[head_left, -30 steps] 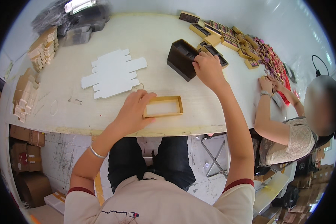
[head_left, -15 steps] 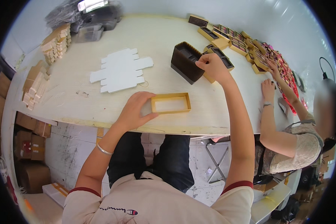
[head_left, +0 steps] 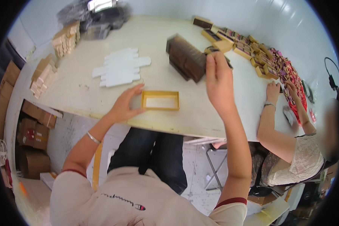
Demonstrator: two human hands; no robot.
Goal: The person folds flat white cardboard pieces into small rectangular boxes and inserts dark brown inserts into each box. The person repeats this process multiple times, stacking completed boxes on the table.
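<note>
A shallow gold box [head_left: 160, 107] with a pale inside lies near the table's front edge. My left hand [head_left: 125, 103] spans its left end, thumb at the near corner and fingers by the far one. My right hand [head_left: 219, 81] pinches the right edge of a stack of dark brown plastic trays [head_left: 186, 58]. The stack is tilted and smeared by motion, so I cannot tell whether one tray or several are in my fingers. To the left, a white unfolded carton blank [head_left: 122, 67] lies flat.
Filled gold boxes [head_left: 245, 49] stand at the back right, beside a heap of red wrapped pieces [head_left: 290, 71]. Folded card stacks [head_left: 66, 39] and dark plastic bags [head_left: 79, 17] line the left. A co-worker's hand [head_left: 273, 92] works at the right; cardboard cartons [head_left: 35, 133] sit under the table.
The brown tray stack, upright before, has tipped over to the left with my right hand at its edge. My left hand stays by the gold box. The whole view has shifted a little.
</note>
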